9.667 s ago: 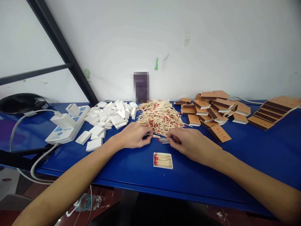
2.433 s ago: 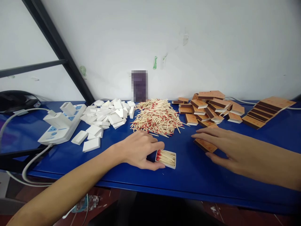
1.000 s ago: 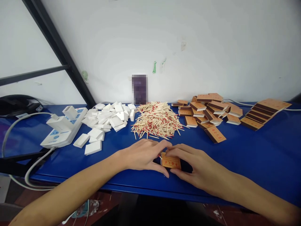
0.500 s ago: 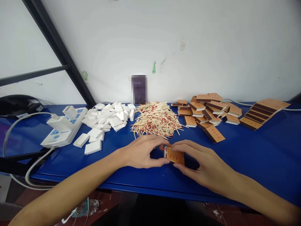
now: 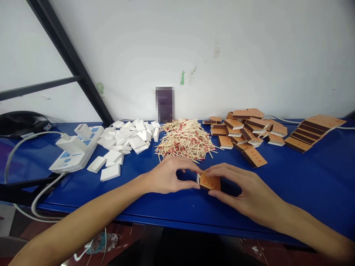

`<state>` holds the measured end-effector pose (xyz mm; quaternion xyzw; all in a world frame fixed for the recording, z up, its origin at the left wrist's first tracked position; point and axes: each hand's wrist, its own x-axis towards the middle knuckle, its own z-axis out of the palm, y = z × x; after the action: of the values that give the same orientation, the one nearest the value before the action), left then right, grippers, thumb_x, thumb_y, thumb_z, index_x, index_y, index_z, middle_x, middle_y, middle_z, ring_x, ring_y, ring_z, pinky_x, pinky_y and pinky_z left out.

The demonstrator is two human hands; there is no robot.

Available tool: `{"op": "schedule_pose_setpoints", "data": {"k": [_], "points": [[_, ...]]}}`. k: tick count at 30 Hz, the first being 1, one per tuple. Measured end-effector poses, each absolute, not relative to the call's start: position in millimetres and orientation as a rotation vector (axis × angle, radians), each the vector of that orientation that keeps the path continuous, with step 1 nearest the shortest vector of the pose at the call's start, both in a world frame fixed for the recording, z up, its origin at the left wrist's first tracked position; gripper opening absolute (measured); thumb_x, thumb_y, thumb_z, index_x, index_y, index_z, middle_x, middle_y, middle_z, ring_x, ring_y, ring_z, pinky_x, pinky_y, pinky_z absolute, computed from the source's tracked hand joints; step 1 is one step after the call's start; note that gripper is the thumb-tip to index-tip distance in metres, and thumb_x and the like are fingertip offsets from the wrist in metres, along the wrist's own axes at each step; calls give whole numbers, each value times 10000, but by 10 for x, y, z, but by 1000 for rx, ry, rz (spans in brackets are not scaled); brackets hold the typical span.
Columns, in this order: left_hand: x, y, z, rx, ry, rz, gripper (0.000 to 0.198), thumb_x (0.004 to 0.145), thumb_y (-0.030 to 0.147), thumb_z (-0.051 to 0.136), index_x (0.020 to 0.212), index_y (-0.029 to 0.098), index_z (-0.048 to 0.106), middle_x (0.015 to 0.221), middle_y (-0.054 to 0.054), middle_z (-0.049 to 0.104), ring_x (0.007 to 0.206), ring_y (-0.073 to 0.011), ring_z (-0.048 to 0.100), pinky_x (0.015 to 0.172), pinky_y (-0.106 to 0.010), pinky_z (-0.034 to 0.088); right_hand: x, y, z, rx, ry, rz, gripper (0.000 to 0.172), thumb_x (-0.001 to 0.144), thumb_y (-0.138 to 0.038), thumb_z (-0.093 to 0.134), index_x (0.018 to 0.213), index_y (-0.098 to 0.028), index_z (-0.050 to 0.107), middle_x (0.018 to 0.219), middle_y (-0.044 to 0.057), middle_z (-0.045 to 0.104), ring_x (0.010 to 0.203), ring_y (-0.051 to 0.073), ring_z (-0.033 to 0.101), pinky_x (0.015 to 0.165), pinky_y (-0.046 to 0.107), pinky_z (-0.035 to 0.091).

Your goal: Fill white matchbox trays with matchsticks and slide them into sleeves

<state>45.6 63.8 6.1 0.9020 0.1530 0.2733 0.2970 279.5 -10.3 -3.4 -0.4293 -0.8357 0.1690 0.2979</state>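
Note:
Over the front part of the table, my right hand (image 5: 251, 192) grips an orange-brown matchbox (image 5: 210, 181) between thumb and fingers at its right part. My left hand (image 5: 170, 175) is closed about the box's left end, thumb at the near corner and forefinger at the far one. The white inner tray (image 5: 198, 178) sticks out slightly there. A red match head shows by the left fingertips; what else lies inside is hidden. Just behind the hands is a heap of red-tipped matches (image 5: 185, 142).
White trays (image 5: 111, 172) are piled at the left, beside a white power strip (image 5: 74, 155) with cables. Several matchboxes (image 5: 253, 157) are heaped at the right, with a stepped stack (image 5: 313, 133) farther right. Headphones (image 5: 22, 123) lie far left. The blue table's (image 5: 172, 212) front edge is near.
Both hands and the matchbox have shifted slightly right. Less of the white tray shows at the box's left end, and the match there is now mostly out of sight.

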Motion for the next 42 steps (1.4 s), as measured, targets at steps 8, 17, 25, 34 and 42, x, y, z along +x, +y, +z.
{"op": "schedule_pose_setpoints", "data": {"k": [8,17,25,34,42], "points": [[477,617,34,2379,421,754,251,800,249,767,1021,157,695,995,-55,738,911,-175,689,850,-301,538,2828,-85,-26,-1134,-2205,448,220,886,-334,643,1094,-262,649,1099,37,712,996,213,687,846,340,582],[509,570,51,2365,468,750,244,809,274,744,1021,169,682,999,-48,720,926,-184,661,879,-325,500,2890,-67,-15,-1174,-2178,579,260,864,-409,678,1088,-279,661,1077,23,719,992,222,682,864,367,574],[498,579,47,2397,514,758,215,806,268,732,983,163,671,968,-50,703,919,-187,645,876,-329,496,2968,-21,-43,-1268,-2111,669,278,831,-455,704,1049,-283,686,1063,28,721,1000,252,676,884,406,565],[446,661,2,2418,460,829,258,821,310,748,1014,161,661,1005,-67,721,936,-186,678,876,-324,535,3059,-59,-89,-1249,-2084,604,275,839,-461,686,1031,-265,696,1075,53,715,987,253,680,868,401,576],[459,656,22,2438,356,908,177,865,229,706,1030,167,698,1064,-97,708,1001,-194,675,909,-354,554,3041,-78,-83,-1234,-2065,539,246,860,-443,669,1029,-264,671,1078,56,710,979,252,682,848,403,586]]}}
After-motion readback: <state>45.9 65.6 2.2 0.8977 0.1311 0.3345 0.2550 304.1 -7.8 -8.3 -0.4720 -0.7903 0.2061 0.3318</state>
